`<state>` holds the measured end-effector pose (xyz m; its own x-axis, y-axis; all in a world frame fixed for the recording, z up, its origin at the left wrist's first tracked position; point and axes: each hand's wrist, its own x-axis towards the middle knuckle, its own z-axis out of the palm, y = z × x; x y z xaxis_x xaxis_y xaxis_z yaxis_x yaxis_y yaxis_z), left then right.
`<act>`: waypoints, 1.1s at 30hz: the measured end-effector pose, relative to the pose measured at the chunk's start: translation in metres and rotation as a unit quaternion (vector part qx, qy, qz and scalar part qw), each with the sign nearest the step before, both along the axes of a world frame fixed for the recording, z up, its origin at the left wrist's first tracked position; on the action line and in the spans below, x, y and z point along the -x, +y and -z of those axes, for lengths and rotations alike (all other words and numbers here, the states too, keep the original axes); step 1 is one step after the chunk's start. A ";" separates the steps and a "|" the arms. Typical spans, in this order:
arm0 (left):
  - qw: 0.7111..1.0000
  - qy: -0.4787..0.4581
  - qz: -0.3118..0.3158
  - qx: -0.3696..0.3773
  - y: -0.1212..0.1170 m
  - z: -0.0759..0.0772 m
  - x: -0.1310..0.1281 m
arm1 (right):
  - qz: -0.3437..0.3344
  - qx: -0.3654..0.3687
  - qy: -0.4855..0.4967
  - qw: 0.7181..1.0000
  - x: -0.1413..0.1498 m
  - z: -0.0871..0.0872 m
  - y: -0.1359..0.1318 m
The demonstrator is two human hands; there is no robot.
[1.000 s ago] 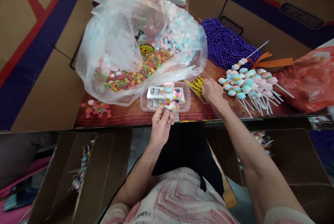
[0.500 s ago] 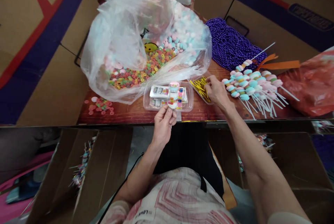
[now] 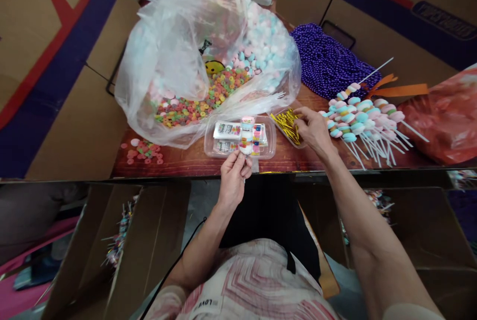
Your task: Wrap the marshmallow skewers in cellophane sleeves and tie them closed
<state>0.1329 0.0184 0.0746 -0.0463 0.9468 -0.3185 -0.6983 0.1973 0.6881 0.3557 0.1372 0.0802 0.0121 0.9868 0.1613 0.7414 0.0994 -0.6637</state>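
Left hand (image 3: 233,178) has the bottom end of a candy stick (image 3: 246,136) pinched snugly between thumb and fingers, with the candy part over a clear plastic tub (image 3: 209,151) of printed packets (image 3: 225,130). Right hand (image 3: 315,133) is over by some gold ties (image 3: 286,125), fingers loosely curled, can't tell if it's got one. Pile of candy sticks (image 3: 359,117) just right of that. Big plastic bag (image 3: 130,96) of candy behind the tub, purple beads (image 3: 331,64) further back.
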 end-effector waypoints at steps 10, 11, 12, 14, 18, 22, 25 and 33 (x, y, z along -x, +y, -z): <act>1.000 0.002 0.003 0.004 0.000 0.000 -0.001 | 0.057 -0.016 0.056 0.997 0.006 0.000 0.002; 1.000 0.002 0.003 0.004 0.000 0.000 -0.001 | 0.058 -0.015 0.058 0.997 0.005 0.001 0.003; 1.000 0.003 0.002 0.005 0.000 0.000 -0.001 | 0.058 -0.015 0.060 0.996 0.005 0.001 0.004; 1.000 0.006 0.002 0.007 0.000 0.000 -0.001 | 0.057 -0.011 0.071 0.996 0.004 0.002 0.005; 1.000 0.004 0.006 0.004 -0.001 0.001 -0.002 | 0.055 0.015 0.090 0.994 0.004 0.003 0.004; 1.000 0.001 0.005 0.002 -0.001 0.002 -0.002 | 0.048 -0.023 -0.020 0.998 0.006 -0.002 0.001; 1.000 0.003 -0.001 0.003 -0.001 0.002 -0.001 | 0.057 -0.028 -0.113 0.992 0.007 -0.006 -0.001; 0.999 0.028 -0.020 -0.016 0.001 0.003 -0.004 | 0.087 -0.074 -0.032 0.993 0.005 -0.003 -0.006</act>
